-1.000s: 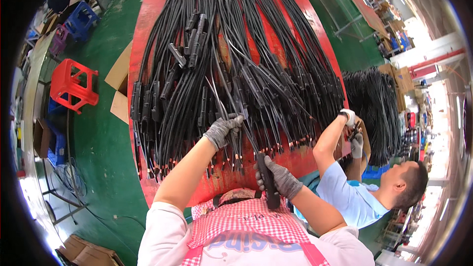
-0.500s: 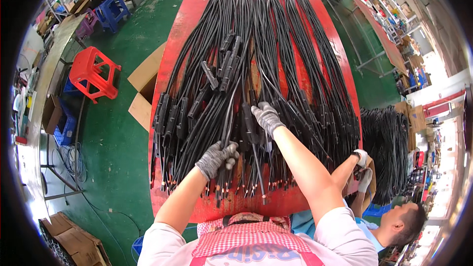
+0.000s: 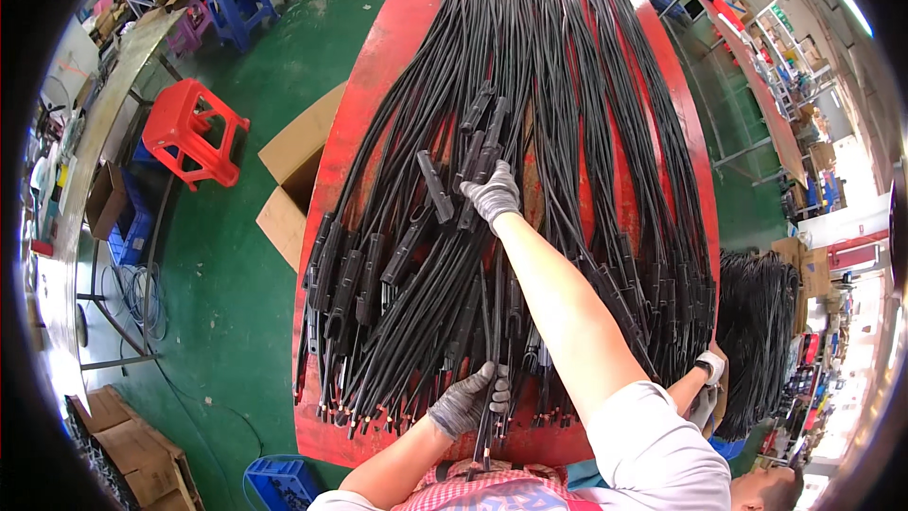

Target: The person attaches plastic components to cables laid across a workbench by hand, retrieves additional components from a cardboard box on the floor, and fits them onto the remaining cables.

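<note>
Long black cables [image 3: 558,66] lie in a thick bundle along a red table [image 3: 378,38], their copper-tipped ends toward me. My left hand [image 3: 470,400], in a grey glove, is closed round a cable near the table's front edge. Farther up, my gloved right hand [image 3: 494,194] is at a small pile of black plastic casings [image 3: 470,147] lying on the cables. Its fingers are curled on the nearest casing, partly hiding it. More long black casings [image 3: 345,274] sit on cables at the left, and others [image 3: 667,293] at the right.
An open cardboard box [image 3: 298,147] and a red stool [image 3: 194,132] stand left of the table. A blue crate [image 3: 284,483] is at the lower left. A co-worker's gloved hand [image 3: 709,369] is at the right, by another hanging cable bundle [image 3: 757,322].
My right hand has moved up and left from the cables to the casing pile. My left hand has come nearer to me and right, holding a cable. The view has shifted slightly.
</note>
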`<state>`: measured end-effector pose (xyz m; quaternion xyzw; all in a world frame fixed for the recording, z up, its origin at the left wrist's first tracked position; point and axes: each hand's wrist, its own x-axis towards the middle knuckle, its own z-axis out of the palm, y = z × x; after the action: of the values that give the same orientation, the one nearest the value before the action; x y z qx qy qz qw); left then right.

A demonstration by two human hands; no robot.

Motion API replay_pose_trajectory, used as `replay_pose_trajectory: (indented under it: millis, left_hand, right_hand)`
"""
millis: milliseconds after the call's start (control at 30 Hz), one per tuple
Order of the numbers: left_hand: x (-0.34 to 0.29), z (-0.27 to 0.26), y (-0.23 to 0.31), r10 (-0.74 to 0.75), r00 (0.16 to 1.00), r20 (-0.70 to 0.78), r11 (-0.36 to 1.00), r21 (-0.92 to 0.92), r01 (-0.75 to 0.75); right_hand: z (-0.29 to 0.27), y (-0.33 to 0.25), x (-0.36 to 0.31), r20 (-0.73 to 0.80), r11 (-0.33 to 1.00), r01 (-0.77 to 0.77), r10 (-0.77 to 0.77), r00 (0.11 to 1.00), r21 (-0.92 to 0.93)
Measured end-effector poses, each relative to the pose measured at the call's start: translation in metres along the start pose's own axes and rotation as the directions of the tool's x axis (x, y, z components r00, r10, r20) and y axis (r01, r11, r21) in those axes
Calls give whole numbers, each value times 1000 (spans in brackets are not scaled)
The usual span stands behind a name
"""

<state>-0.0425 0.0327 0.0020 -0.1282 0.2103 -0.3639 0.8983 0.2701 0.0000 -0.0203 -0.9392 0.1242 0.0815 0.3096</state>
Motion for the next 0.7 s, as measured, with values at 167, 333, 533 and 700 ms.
replay_pose_trajectory:
  millis: [167, 333, 533, 700]
  left_hand:
    - [2, 2, 6, 33, 973, -228, 941, 335, 47]
    - [7, 7, 9, 11, 988, -153, 815, 573, 80]
    - [27, 45, 7, 44, 993, -105, 781, 623, 31]
    - [42, 48, 9, -2, 1000, -3, 861, 508, 3]
  right_hand:
    - [-39, 28, -25, 310, 530, -363, 190, 931, 766]
    - [-142, 96, -160, 612, 245, -564, -215, 761, 788]
    - [-217, 167, -319, 663, 593, -584, 110, 740, 554]
    - [-244, 194, -394, 886, 502, -772, 24, 463, 390]
